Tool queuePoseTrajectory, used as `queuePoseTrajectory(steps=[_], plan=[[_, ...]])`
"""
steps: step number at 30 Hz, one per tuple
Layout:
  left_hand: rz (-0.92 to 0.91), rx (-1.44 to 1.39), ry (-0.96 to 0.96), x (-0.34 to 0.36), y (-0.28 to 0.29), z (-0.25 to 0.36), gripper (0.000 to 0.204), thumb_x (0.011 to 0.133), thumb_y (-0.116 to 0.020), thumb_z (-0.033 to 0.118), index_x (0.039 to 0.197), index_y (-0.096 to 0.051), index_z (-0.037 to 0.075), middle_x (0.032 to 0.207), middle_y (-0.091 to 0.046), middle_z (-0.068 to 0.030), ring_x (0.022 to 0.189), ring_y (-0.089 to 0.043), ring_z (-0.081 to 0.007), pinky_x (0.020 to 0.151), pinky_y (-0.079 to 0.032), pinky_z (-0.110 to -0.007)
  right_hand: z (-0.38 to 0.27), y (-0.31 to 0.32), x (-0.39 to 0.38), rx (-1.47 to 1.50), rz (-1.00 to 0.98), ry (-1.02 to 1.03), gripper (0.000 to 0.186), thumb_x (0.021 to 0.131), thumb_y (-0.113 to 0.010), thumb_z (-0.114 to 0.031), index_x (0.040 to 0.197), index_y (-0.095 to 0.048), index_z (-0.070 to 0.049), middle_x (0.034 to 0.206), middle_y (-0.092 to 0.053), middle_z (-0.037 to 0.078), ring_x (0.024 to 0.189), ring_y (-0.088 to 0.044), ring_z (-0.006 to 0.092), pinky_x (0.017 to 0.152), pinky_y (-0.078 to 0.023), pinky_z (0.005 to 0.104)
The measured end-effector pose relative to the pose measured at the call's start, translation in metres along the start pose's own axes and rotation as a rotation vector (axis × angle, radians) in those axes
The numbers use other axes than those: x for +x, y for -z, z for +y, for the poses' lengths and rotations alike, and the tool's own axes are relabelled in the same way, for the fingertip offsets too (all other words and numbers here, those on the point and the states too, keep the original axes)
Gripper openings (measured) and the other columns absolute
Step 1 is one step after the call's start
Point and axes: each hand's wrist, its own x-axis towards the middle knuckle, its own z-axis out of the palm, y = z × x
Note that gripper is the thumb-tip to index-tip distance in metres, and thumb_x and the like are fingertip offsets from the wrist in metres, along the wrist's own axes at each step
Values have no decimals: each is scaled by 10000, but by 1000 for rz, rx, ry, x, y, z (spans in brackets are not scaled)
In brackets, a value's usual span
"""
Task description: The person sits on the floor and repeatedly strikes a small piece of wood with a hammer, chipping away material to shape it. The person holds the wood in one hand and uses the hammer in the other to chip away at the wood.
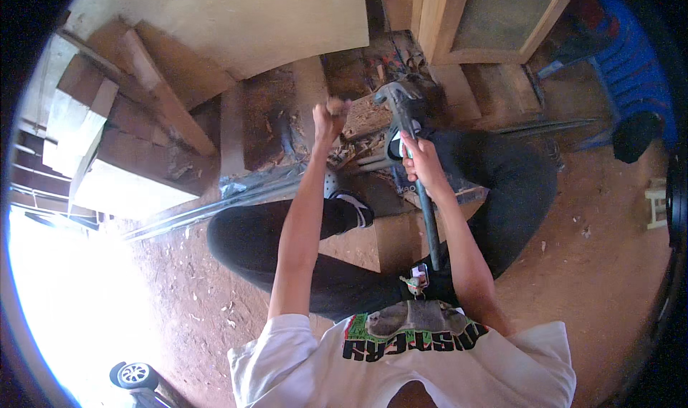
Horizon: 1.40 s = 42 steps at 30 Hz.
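Floor point(609, 214) of reddish packed earth carries everything here, with boards and offcuts point(143, 107) stacked toward its far left corner and a framed wooden panel point(494, 13) standing at its far edge. You sit with your legs in dark trousers point(502, 186) stretched forward, one shoe point(355, 207) planted near long metal bars point(215, 204) that run across the floor toward the left edge. The thing that matters is the large pipe wrench point(410, 121): its long axis runs almost straight away from you, jaw end far, near the wood shavings, handle end point(432, 243) pointing back at your lap. Your right hand point(423, 160) is clamped round the handle partway up, well behind the jaw, so it is the nearer hand to the tool. Your left hand point(328, 117) is raised just to the left of the wrench head, apart from it, fingers curled shut on something small that you cannot make out from here. What the wrench jaw bites on is hidden in clutter and shadow, and strong glare washes out the near left corner of the floor beside a small wheel point(136, 374).
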Motion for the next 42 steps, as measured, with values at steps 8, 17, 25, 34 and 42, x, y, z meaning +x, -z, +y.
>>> queuePoseTrajectory(steps=[8,17,25,34,42], plan=[[-398,16,44,124,138,114,278,818,-769,242,773,-619,12,717,-643,-38,710,-613,-98,637,-514,-283,-33,0,-24,71,19,78,384,877,-659,-431,726,-455,-143,533,-388,-87,404,-352,10,377,-272,184],[-204,-150,-77,138,164,139,402,886,-677,334,665,-575,14,627,-577,-12,617,-531,-85,593,-439,-269,-93,-1,-59,-39,-66,143,346,854,-669,-294,648,-446,-130,505,-392,-77,381,-346,15,360,-248,193],[60,-481,354,29,49,-1,395,881,-697,290,642,-546,15,578,-549,-25,549,-521,-108,522,-420,-276,-21,-16,-20,-319,31,2,190,847,-647,-144,725,-516,-80,552,-408,-63,428,-380,36,382,-252,217],[134,-417,522,5,17,-33,392,825,-758,360,749,-548,39,690,-575,-30,629,-554,-121,586,-458,-293,57,-21,38,-577,82,-8,211,870,-634,-202,769,-589,-22,585,-475,-16,497,-434,74,456,-305,271],[36,-421,382,15,-2,-44,388,824,-765,318,653,-569,31,603,-533,7,570,-485,-101,544,-410,-292,46,-22,38,-658,50,-149,316,884,-615,-257,971,-594,45,839,-575,142,778,-554,226,707,-412,376]])
